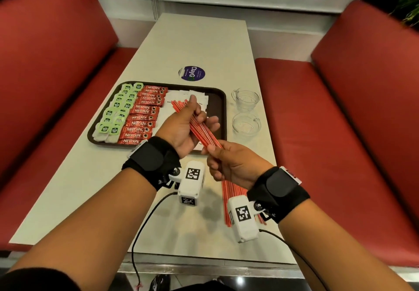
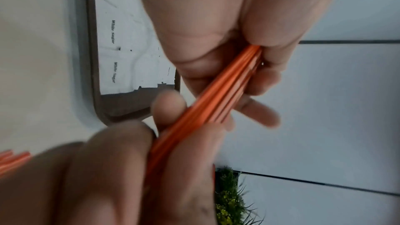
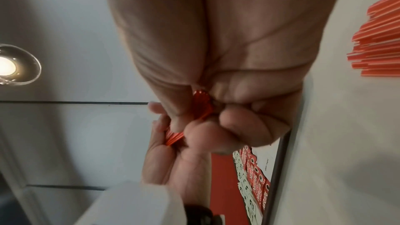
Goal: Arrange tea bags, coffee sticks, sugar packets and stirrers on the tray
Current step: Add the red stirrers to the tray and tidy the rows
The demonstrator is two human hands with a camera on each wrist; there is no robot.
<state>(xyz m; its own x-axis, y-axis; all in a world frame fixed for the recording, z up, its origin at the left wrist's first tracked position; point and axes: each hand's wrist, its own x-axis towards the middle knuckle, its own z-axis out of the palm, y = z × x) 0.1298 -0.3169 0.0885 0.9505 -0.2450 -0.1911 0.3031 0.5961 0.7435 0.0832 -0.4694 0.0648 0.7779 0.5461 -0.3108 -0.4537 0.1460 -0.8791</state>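
A dark brown tray [image 1: 223,109] lies on the table with green-tagged tea bags [image 1: 115,111] in its left column, red Nescafe coffee sticks [image 1: 141,118] beside them and white sugar packets [image 1: 172,107] in the middle. Above the tray's right part, my left hand [image 1: 188,123] grips the middle of a bundle of red stirrers [image 1: 199,127]. My right hand [image 1: 229,161] pinches the bundle's near end. In the left wrist view the stirrers [image 2: 205,110] run between both hands, over the sugar packets [image 2: 123,44]. In the right wrist view the stirrer ends [image 3: 202,102] show inside my curled fingers.
More red stirrers [image 1: 233,195] lie loose on the table under my right wrist, also the stirrer pile [image 3: 376,40] in the right wrist view. Two glass cups [image 1: 246,111] stand right of the tray. A round sticker [image 1: 191,73] sits behind it. Red benches flank the table.
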